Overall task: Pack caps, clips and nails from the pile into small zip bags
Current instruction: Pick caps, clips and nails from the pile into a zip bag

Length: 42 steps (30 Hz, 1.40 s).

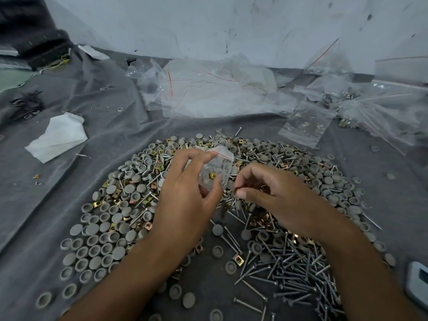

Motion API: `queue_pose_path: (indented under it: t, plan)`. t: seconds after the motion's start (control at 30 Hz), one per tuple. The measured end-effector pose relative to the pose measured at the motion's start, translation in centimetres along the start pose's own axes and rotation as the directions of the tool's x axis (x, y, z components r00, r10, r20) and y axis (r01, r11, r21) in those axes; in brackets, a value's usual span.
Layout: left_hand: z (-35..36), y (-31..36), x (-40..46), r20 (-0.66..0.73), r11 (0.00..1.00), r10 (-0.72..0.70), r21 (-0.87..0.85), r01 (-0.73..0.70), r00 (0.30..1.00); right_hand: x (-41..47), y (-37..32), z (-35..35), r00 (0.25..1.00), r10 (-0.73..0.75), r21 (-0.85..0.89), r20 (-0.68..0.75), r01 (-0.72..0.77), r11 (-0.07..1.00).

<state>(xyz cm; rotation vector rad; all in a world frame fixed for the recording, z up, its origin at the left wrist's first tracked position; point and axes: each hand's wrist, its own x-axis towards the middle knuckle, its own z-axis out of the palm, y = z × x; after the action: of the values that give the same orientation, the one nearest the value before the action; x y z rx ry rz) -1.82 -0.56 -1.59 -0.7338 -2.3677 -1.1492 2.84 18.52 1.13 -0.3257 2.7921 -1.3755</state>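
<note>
Glare and creases blur the small zip bag (216, 169) in the left hand (185, 198); a brass clip and a few grey caps show through it, the rest inside is hard to read. Left hand is raised over the middle of the pile (129, 205), fingers curled, pinching the bag up by its red-striped mouth, thumb against its side. Right hand (275, 195) sits just beside it at three o'clock, fingertips drawn together, pinching something tiny and dark, too small to name. Both forearms come in from six o'clock and cover part of the pile. Grey caps (92, 246) spread at eight o'clock, nails (298, 272) heap at five o'clock, brass clips (238, 260) scattered between. Empty bags (222, 86) lie at twelve o'clock on the grey cloth (58, 193), a white tissue (58, 137) at ten.
</note>
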Motion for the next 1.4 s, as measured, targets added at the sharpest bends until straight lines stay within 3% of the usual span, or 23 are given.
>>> queue_pose_path:
  t: [0.13, 0.2, 0.3, 0.43, 0.53, 0.73, 0.83, 0.87, 0.93, 1.03, 1.17, 1.4]
  plan:
    - [0.1, 0.0, 0.0, 0.006, 1.0, 0.024, -0.001, -0.024, 1.0, 0.3, -0.9, 0.6, 0.959, -0.146, 0.066, -0.242, 0.166, 0.984]
    - [0.1, -0.1, 0.0, 0.02, 0.999, 0.034, 0.0, -0.034, 0.999, 0.6, -1.4, 1.6, 0.875, -0.299, -0.13, -0.38, 0.269, 0.954]
    - [0.2, -0.1, -0.1, 0.051, 0.998, 0.057, -0.013, -0.057, 0.997, 0.8, -1.3, 2.8, 0.773, -0.449, -0.434, -0.449, 0.25, 0.865]
    - [0.2, 0.1, -0.2, 0.058, 0.996, 0.075, -0.052, -0.072, 0.996, 0.5, -1.1, 2.8, 0.678, -0.44, -0.458, -0.589, 0.169, 0.873]
    - [0.2, 0.1, -0.1, 0.049, 0.996, 0.057, -0.064, -0.054, 0.997, 0.7, -0.8, 2.2, 0.667, -0.385, -0.375, -0.638, 0.167, 0.912]
    - [-0.1, -0.3, 0.1, -0.011, 0.997, 0.028, -0.067, -0.029, 1.0, 1.1, -0.4, 1.9, 0.743, -0.343, -0.32, -0.575, 0.182, 0.93]
    - [-0.3, -0.4, 0.4, -0.033, 0.999, 0.003, -0.054, -0.005, 0.999, 0.7, -1.3, 0.6, 0.819, -0.2, -0.221, -0.538, 0.092, 0.971]
    - [-0.5, -0.3, 0.5, -0.028, 0.999, -0.015, -0.052, 0.014, 0.999, 0.0, -1.6, -0.2, 0.875, -0.105, -0.181, -0.473, 0.02, 0.983]
    - [-1.1, -0.1, 1.0, 0.004, 0.997, -0.068, -0.042, 0.068, 0.998, -1.8, -2.0, -1.5, 0.969, 0.131, -0.21, -0.209, -0.175, 0.962]
    - [-2.7, 0.9, 2.4, 0.055, 0.996, -0.084, 0.023, 0.083, 0.995, -5.7, -2.0, -1.5, 0.921, 0.385, -0.455, 0.058, -0.319, 0.831]
    - [-6.5, 3.7, 4.0, 0.067, 0.999, 0.02, 0.043, -0.023, 0.998, -9.9, -1.8, -0.7, 0.874, 0.484, -0.629, 0.054, -0.346, 0.696]
    - [-10.0, 6.9, 0.1, 0.29, 0.974, -0.059, 0.226, -0.008, 0.955, -12.2, -0.7, 0.9, 0.916, 0.382, -0.485, -0.117, -0.389, 0.783]
